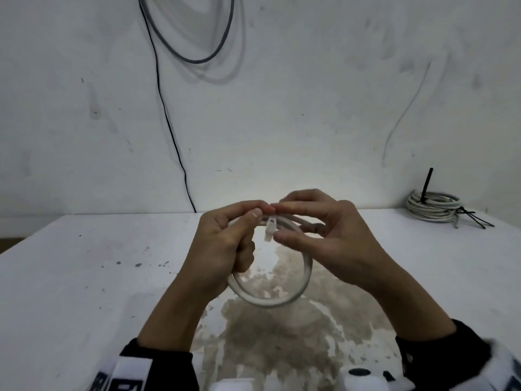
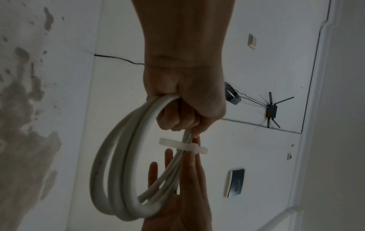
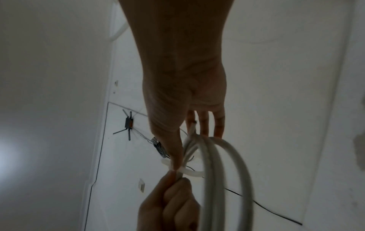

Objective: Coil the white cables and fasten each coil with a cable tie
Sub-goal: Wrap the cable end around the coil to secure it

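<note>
The left hand [image 1: 222,235] is closed in a fist around one side of the coiled white round cable [image 1: 270,301], gripping the gathered loops above the stained white bench [image 1: 84,263]. The coil hangs from that fist in the air, its lower arc clear of the bench top. A translucent white plastic cable tie [image 2: 182,146] crosses the bundled strands just beyond the left thumb. The right hand [image 1: 329,235] pinches this tie between thumb and forefinger, its other fingers [image 2: 153,173] stretched out loosely behind the coil. At the far right corner of the bench, near the wall, lies a second coil of pale grey cable [image 1: 434,210] bound with black cable ties [image 1: 473,218].
</note>
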The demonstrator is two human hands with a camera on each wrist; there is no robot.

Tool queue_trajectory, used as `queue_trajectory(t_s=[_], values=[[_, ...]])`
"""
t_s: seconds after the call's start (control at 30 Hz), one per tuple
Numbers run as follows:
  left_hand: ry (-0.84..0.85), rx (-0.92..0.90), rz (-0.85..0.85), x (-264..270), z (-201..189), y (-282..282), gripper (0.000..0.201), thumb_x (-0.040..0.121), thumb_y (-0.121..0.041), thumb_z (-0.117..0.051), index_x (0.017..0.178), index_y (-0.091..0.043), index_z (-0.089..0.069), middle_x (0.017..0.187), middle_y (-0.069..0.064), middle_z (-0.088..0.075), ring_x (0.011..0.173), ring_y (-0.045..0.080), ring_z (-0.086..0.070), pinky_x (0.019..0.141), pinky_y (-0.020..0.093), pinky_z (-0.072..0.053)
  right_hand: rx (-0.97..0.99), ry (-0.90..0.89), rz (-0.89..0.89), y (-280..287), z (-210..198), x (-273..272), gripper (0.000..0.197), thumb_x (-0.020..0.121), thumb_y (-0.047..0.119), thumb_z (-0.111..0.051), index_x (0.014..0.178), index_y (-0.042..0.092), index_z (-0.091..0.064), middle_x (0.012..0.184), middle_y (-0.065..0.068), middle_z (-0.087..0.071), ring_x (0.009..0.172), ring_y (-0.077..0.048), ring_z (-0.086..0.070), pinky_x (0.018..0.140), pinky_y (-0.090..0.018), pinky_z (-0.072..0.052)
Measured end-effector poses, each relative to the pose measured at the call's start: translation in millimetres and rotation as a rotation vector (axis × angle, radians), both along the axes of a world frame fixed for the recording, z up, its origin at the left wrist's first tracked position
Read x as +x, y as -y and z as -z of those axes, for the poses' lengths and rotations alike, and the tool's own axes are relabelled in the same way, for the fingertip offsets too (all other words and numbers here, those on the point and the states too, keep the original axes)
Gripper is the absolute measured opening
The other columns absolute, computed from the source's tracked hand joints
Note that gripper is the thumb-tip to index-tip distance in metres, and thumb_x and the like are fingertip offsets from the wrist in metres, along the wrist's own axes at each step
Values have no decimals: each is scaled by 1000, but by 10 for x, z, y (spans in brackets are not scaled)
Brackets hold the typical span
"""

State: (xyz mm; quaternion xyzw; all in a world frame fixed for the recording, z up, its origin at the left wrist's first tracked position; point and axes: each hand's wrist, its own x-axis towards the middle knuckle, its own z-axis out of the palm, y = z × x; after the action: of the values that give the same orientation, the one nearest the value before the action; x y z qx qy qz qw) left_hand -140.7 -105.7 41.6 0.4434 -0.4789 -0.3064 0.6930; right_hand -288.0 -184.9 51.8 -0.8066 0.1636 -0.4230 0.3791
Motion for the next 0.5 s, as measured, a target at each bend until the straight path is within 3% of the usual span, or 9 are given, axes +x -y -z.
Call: queue_trajectory(t_s=[0.1,0.23,0.4,0.5], values=[[-39,11,53,-15,-41,-25,25,94,-2,-42,87,-8,-66,39,-10,-28,30,3,-20,34,12,-21,-237,10,95,-58,-1,27,39,66,28,-82,103,21,-72,103,10,-69,96,-2,-64,79,-14,-50],[63,22,15,-37,-50,-34,28,95,-5,-44,90,-15,-69,41,-7,-27,31,5,-21,36,12,-22,-232,110,155,-149,-35,57,26,72,27,-78,96,17,-71,90,11,-72,85,0,-67,78,-15,-52],[286,54,-24,-110,-88,-64,22,94,-12,-46,101,-24,-63,33,-10,-37,29,3,-27,37,13,-25,119,194,97,-211,-111,30,17,72,13,-78,80,8,-64,75,-4,-73,72,-11,-72,67,-22,-56],[277,58,-6,-91,-93,-76,23,94,-10,-46,97,-24,-64,34,-9,-33,30,4,-25,36,15,-24,478,149,-41,-189,-148,-6,16,64,20,-76,67,10,-63,74,-9,-71,69,-16,-68,66,-25,-53]])
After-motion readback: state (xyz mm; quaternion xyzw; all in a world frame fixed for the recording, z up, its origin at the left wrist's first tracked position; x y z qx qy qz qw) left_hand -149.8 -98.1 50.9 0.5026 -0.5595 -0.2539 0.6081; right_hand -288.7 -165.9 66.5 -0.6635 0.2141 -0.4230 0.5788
